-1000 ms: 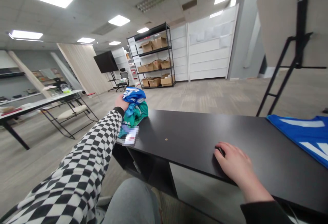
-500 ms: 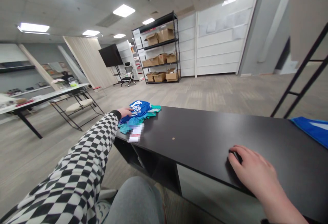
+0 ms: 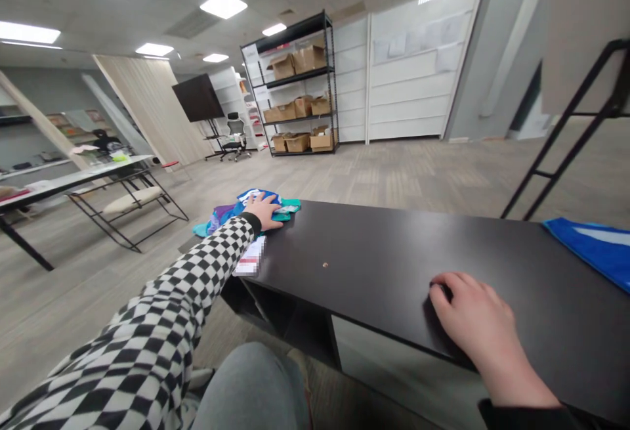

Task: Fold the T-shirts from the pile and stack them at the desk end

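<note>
Across the carpeted room, we see a tall black rack (image 3: pixel 300 33), on whose shelves brown cardboard boxes (image 3: pixel 295 111) are standing. Next in size, and directly before us, is a long cabinet (image 3: pixel 364 239) with a dark, smooth top. Behind it to the left, a dark screen (image 3: pixel 198 98) is near the rack.

At the far left end of the cabinet top lies a crumpled pile of cloth (image 3: pixel 240 207), in blue, teal and purple, with white marks on the blue part. At the right end we have another blue cloth (image 3: pixel 588 251) with white shapes; it lies flat and is cut by the border of our view.

Our left hand (image 3: pixel 262 210) is placed palm down upon the pile, its fingers extended and spread apart. Our right hand (image 3: pixel 473 317) rests on the cabinet top with fingers loosely bent, well apart from both cloths. Between its thumb and forefinger we notice something dark, but we cannot tell whether it is an object or only shadow, nor whether this hand is grasping.

Smaller is a white paper (image 3: pixel 249 262), partly blurred, just beside our left forearm near the front edge. Smallest of all is a pale speck (image 3: pixel 325 264) on the cabinet top, between our hands.
</note>
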### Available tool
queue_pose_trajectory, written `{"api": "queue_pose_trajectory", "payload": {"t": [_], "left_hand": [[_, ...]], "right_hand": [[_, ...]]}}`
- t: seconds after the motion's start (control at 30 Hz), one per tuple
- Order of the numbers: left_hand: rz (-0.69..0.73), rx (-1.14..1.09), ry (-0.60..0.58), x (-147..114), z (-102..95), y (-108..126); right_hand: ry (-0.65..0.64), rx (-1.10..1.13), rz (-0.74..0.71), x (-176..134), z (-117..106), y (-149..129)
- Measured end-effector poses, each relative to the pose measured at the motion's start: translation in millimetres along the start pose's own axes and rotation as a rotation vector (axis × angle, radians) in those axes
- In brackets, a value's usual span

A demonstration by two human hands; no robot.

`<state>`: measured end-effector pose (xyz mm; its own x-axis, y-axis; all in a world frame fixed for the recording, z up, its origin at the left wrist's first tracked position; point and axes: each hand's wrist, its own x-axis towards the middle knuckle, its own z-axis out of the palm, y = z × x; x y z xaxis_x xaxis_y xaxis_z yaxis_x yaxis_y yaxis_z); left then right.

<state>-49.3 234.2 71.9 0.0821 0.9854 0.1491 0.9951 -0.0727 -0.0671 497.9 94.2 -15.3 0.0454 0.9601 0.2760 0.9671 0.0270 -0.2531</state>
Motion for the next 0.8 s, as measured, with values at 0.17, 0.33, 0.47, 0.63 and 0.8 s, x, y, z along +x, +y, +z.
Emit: {"api": "queue_pose_trajectory", "payload": {"t": [0.17, 0.33, 0.47, 0.63, 0.8], "left_hand": [[-0.368, -0.05, 0.029, 12.1, 22.3, -23.7], [-0.385, -0.055, 0.201, 19.0, -17.4, -45.6], [-0.498, -0.093, 0.487, 26.1, -80.8, -64.9], [-0.66, -0.306, 0.607, 19.9, -134.8, -82.1], [-0.627, -0.359, 0.534, 2.1, -143.3, -74.9]], "right_hand": [[-0.027, 0.016, 0.01, -4.2, -8.1, -8.2], [-0.017, 0.052, 0.04, -1.4, -10.0, -12.8], [-0.007, 0.075, 0.065, 5.6, -6.3, -13.7], [0.02, 0.083, 0.063, 9.5, 0.3, -11.0], [0.008, 0.105, 0.062, 10.4, 2.0, -8.5]]}}
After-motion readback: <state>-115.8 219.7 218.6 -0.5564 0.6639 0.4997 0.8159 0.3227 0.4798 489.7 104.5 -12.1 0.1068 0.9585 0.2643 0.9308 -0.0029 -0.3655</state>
